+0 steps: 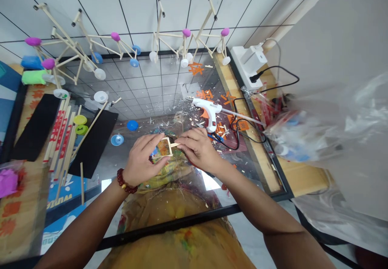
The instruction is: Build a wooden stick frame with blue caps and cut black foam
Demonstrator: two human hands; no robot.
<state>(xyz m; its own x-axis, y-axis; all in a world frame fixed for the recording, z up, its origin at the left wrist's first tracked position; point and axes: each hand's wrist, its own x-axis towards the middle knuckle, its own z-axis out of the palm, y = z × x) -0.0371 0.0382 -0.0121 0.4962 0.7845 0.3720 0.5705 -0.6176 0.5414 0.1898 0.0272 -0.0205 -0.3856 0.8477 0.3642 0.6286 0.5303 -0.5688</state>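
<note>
While the left hand (pixel 142 157) grips one small wooden frame (pixel 170 151) above the glass tabletop (pixel 133 89), the right hand (pixel 198 147) pinches one wooden stick (pixel 175 145) at its 3 o'clock side; long axis 3-to-9, tip toward 9. White glue gun (pixel 212 109): one, 2 o'clock. Blue caps (pixel 132 125): two, 9 to 10. Magenta ovals (pixel 186 32): five, 10 to 1.

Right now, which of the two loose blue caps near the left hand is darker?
The upper cap in this picture: its blue is deep, while the lower cap looks paler.
</note>
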